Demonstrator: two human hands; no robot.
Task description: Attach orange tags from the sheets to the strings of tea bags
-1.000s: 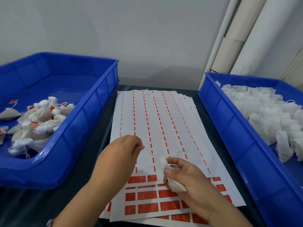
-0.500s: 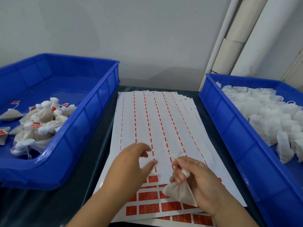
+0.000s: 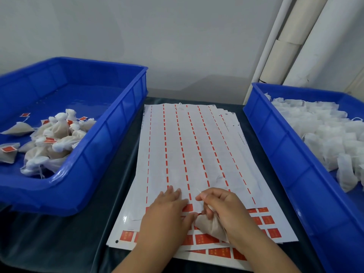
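A stack of white sheets lies on the dark table between two bins, with orange tags left only in the rows nearest me. My left hand rests flat on the top sheet, fingers straight, over the first orange row. My right hand holds a beige tea bag under its curled fingers. Its thumb and forefinger pinch the bag's thin white string just above the sheet.
A blue bin at the left holds tea bags with orange tags. Another blue bin at the right is filled with untagged white tea bags. White pipes stand against the wall behind it.
My left hand has gone from a raised pinch to lying flat on the sheet. My right hand has lowered the tea bag toward the orange rows, and the bag now hangs below its fingers.
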